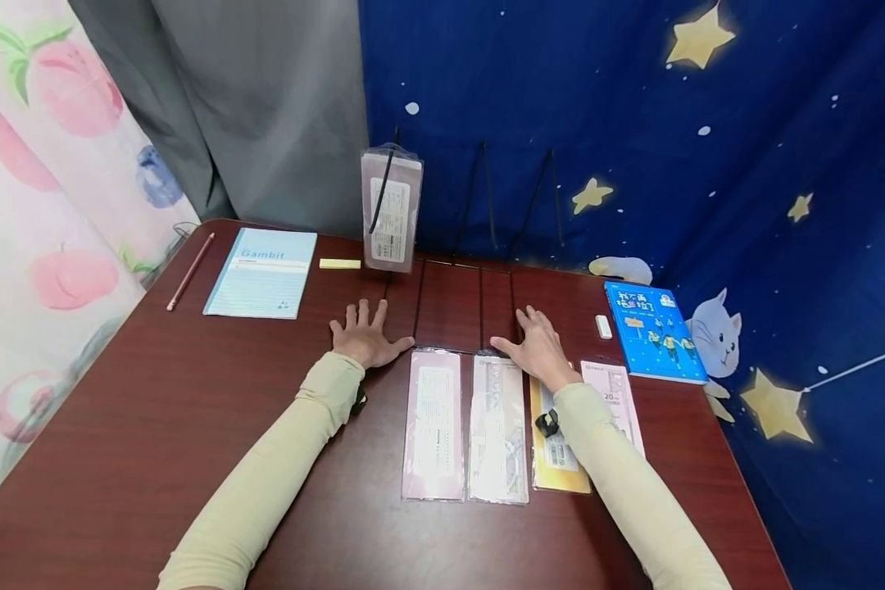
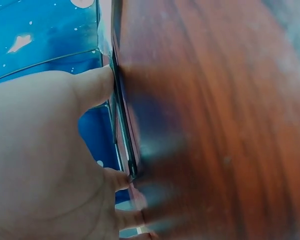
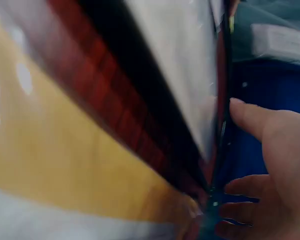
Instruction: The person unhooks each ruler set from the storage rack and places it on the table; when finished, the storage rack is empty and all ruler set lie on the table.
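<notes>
My left hand [image 1: 365,338] rests palm down on the table with fingers spread, its thumb touching the black wire rack [image 1: 481,307]. On the rack's other side, my right hand [image 1: 538,348] lies with fingers extended, the thumb near the top of a whitish flat packet [image 1: 497,430]. A pink packet [image 1: 433,426] lies left of it. Under the right forearm, a yellow packet [image 1: 560,479] and another pink packet [image 1: 610,393] are partly hidden. A clear-wrapped packet [image 1: 393,209] with a white label hangs from the rack's left hook; two other hooks carry nothing.
On the left lie a pencil [image 1: 192,270], a Gambit notebook [image 1: 261,283] and a small yellow strip [image 1: 339,264]. A white eraser-like block [image 1: 603,327] and a blue book [image 1: 656,332] lie at the right. Curtains [image 1: 265,98] hang behind the table.
</notes>
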The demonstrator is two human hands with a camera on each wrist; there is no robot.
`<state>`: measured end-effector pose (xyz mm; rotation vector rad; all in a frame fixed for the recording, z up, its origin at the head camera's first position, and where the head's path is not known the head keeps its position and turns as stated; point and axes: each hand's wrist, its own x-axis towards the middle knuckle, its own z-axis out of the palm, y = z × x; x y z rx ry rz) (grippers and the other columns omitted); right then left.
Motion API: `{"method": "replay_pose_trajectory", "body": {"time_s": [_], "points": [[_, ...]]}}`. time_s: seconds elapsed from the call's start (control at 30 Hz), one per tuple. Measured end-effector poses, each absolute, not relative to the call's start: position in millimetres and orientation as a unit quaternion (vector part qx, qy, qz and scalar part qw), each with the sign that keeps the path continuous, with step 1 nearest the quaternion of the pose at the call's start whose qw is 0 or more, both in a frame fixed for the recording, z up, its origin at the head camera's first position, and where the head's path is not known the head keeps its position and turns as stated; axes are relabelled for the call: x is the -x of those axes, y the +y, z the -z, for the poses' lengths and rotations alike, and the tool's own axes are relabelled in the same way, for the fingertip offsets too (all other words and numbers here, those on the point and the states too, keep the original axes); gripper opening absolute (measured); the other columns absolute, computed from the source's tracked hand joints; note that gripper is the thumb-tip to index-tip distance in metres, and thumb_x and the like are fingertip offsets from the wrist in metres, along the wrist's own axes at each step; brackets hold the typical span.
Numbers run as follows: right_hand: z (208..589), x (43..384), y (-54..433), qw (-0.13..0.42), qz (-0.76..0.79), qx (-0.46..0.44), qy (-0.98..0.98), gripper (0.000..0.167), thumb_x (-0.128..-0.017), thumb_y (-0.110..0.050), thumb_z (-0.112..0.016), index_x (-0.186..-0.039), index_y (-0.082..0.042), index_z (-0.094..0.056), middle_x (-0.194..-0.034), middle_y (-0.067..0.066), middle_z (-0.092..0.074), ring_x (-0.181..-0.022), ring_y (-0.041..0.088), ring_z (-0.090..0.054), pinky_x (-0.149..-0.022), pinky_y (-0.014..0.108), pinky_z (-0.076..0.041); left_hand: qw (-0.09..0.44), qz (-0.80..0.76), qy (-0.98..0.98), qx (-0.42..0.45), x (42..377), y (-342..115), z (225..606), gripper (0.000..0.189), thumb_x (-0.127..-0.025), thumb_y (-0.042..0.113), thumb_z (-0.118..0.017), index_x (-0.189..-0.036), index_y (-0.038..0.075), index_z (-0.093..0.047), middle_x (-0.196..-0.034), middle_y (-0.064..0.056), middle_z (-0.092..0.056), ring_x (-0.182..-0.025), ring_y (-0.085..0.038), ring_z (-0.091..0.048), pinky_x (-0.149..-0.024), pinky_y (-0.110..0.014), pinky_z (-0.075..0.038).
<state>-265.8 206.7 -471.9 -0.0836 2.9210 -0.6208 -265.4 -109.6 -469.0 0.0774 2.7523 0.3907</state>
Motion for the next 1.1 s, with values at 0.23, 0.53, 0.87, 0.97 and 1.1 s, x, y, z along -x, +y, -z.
{"method": "replay_pose_trajectory", "body": {"time_s": [0.23,0.53,0.87,0.97,1.1], "points": [[482,278,202,0.107,0.192,0.009,0.976,0.106,-0.094,-0.066,-0.063,-0.164,0.001,-0.020,-0.174,0.021,-0.013,-0.163,0.039,-0.007,-0.129,0.060,-0.014,0.183,-0.143,0.972,-0.027,267,-108,469,0.092,-0.101,0.066,-0.041,-0.168,0.014,-0.005,-0.174,-0.025,-0.002,-0.161,-0.047,-0.002,-0.125,-0.070,-0.009],[487,277,199,0.109,0.193,0.001,0.975,0.109,-0.091,-0.069,-0.063,-0.165,-0.001,-0.020,-0.174,0.019,-0.013,-0.163,0.039,-0.009,-0.128,0.060,-0.017,0.145,-0.254,0.956,-0.019,280,-121,464,0.090,-0.101,0.064,-0.045,-0.166,0.007,-0.019,-0.169,-0.029,-0.018,-0.156,-0.052,-0.016,-0.121,-0.072,-0.018],[487,275,200,0.115,0.182,-0.008,0.977,0.109,-0.091,-0.070,-0.063,-0.165,-0.002,-0.020,-0.175,0.018,-0.013,-0.163,0.038,-0.010,-0.128,0.060,-0.018,-0.087,-0.539,0.838,-0.023,330,-171,440,0.054,-0.100,0.040,-0.068,-0.142,0.007,-0.058,-0.136,-0.016,-0.066,-0.124,-0.031,-0.064,-0.106,-0.043,-0.051],[485,277,198,0.116,0.179,-0.008,0.977,0.109,-0.091,-0.070,-0.063,-0.165,-0.002,-0.020,-0.175,0.017,-0.013,-0.162,0.038,-0.011,-0.128,0.060,-0.019,-0.112,-0.583,0.804,-0.027,344,-183,429,0.051,-0.099,0.040,-0.070,-0.138,0.008,-0.062,-0.129,-0.008,-0.067,-0.118,-0.020,-0.065,-0.102,-0.035,-0.050],[485,277,196,0.121,0.181,-0.011,0.976,0.108,-0.091,-0.069,-0.064,-0.165,-0.003,-0.020,-0.175,0.017,-0.013,-0.163,0.038,-0.010,-0.128,0.059,-0.020,-0.109,-0.604,0.788,-0.037,357,-192,419,0.050,-0.098,0.038,-0.072,-0.137,0.009,-0.063,-0.131,-0.005,-0.067,-0.118,-0.012,-0.063,-0.104,-0.032,-0.048]]}}
